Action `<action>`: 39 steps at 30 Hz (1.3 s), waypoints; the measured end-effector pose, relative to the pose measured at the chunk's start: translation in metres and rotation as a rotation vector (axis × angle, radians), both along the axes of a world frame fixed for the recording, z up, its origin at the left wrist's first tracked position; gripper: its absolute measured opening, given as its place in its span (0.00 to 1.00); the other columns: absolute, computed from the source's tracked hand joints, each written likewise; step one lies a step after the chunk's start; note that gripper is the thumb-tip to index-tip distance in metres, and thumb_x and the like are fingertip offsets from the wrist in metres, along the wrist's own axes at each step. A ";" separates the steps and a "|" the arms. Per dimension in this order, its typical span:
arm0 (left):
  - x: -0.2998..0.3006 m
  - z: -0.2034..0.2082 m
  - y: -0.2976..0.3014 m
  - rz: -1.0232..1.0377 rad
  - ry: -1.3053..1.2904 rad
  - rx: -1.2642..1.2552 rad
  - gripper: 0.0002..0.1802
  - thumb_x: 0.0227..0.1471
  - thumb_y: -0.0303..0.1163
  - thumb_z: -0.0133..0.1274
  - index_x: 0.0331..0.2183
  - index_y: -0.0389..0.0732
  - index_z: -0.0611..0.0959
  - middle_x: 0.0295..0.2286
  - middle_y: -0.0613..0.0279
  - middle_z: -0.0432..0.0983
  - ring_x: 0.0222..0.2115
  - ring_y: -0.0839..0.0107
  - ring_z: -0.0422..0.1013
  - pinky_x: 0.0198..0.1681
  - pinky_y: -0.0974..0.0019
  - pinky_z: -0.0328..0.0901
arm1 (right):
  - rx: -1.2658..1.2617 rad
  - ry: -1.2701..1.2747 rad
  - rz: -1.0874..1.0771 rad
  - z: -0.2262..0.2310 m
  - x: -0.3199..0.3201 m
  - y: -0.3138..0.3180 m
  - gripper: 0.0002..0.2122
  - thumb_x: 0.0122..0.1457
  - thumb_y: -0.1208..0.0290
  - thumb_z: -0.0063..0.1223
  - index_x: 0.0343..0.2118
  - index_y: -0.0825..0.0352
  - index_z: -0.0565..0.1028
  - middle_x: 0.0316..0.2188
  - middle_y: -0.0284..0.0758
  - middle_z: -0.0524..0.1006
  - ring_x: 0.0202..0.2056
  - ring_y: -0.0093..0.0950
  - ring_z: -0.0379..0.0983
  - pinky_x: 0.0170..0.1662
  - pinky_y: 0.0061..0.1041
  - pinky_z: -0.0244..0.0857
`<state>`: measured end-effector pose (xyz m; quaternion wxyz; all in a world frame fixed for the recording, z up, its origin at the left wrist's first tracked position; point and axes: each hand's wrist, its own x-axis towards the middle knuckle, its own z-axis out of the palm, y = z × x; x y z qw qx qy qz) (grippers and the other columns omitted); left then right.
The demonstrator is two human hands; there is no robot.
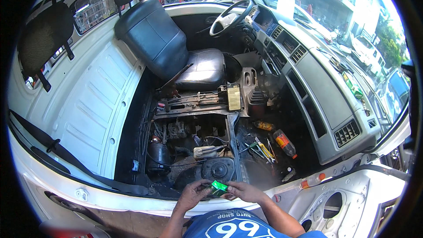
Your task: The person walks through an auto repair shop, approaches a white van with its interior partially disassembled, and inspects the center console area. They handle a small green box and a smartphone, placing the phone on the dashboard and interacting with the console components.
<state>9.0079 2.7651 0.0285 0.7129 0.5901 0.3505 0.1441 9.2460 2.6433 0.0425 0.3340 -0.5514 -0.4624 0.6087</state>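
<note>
Between my two hands I hold a small bright green box (pixel 219 188) just inside the sill of the vehicle's open door. My left hand (pixel 194 195) pinches its left side, and my right hand (pixel 245 191) grips its right side with the thumb on top. The underside of the box and some of my fingertips are hidden. Right beyond the box is a round dark metal part (pixel 217 170) in the uncovered engine bay. A pale plastic reservoir (pixel 207 151) lies a little farther in.
Hand tools (pixel 265 150) and a dark-liquid bottle (pixel 284 143) lie on the floor at the right. Another bottle (pixel 313 180) rests by the open door panel (pixel 339 207). A black seat (pixel 200 68), a gear lever boot (pixel 256 97) and the dashboard (pixel 326 101) stand farther in.
</note>
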 end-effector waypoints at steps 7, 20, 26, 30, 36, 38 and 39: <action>-0.011 -0.003 0.003 -0.032 0.003 0.133 0.19 0.62 0.41 0.58 0.44 0.34 0.84 0.35 0.61 0.82 0.35 0.77 0.74 0.39 0.70 0.70 | 0.124 -0.165 0.062 0.006 -0.002 0.003 0.23 0.72 0.52 0.43 0.53 0.69 0.73 0.42 0.37 0.79 0.48 0.24 0.72 0.54 0.28 0.66; 0.012 -0.005 -0.005 0.178 -0.131 0.016 0.15 0.64 0.33 0.52 0.48 0.33 0.81 0.43 0.57 0.78 0.47 0.70 0.73 0.52 0.65 0.68 | 0.097 -0.012 -0.010 0.000 -0.005 0.004 0.20 0.69 0.64 0.52 0.59 0.71 0.71 0.48 0.38 0.79 0.49 0.24 0.72 0.56 0.27 0.65; 0.018 0.010 -0.007 0.069 -0.095 0.609 0.21 0.59 0.35 0.59 0.52 0.38 0.78 0.51 0.49 0.75 0.54 0.59 0.72 0.58 0.58 0.66 | 0.101 -0.044 -0.172 -0.002 -0.005 0.006 0.18 0.69 0.67 0.52 0.56 0.72 0.73 0.47 0.38 0.79 0.49 0.24 0.72 0.55 0.26 0.65; 0.018 0.017 -0.007 -0.004 0.009 0.643 0.30 0.54 0.40 0.65 0.55 0.39 0.77 0.54 0.45 0.73 0.57 0.51 0.69 0.60 0.55 0.64 | 0.092 -0.003 -0.184 -0.002 -0.005 0.006 0.17 0.69 0.67 0.52 0.55 0.73 0.73 0.48 0.38 0.79 0.50 0.24 0.72 0.56 0.27 0.65; 0.016 0.015 -0.009 -0.096 0.154 0.461 0.44 0.48 0.48 0.69 0.61 0.42 0.71 0.54 0.45 0.73 0.57 0.52 0.70 0.60 0.55 0.64 | 0.122 0.085 -0.195 -0.007 -0.007 0.002 0.17 0.69 0.68 0.52 0.56 0.73 0.73 0.48 0.38 0.78 0.51 0.24 0.71 0.58 0.27 0.64; 0.014 0.014 -0.010 -0.103 0.158 0.402 0.43 0.49 0.45 0.69 0.62 0.41 0.70 0.53 0.46 0.75 0.55 0.56 0.72 0.58 0.57 0.66 | 0.124 0.146 -0.225 -0.011 -0.009 0.001 0.17 0.69 0.68 0.53 0.55 0.73 0.72 0.47 0.37 0.77 0.51 0.24 0.71 0.58 0.27 0.64; 0.022 0.015 -0.007 -0.097 0.242 0.326 0.43 0.50 0.44 0.69 0.62 0.40 0.70 0.52 0.47 0.76 0.53 0.58 0.74 0.57 0.58 0.68 | 0.115 0.165 -0.231 -0.013 -0.009 0.001 0.17 0.68 0.68 0.54 0.55 0.73 0.72 0.47 0.37 0.77 0.51 0.24 0.71 0.58 0.27 0.64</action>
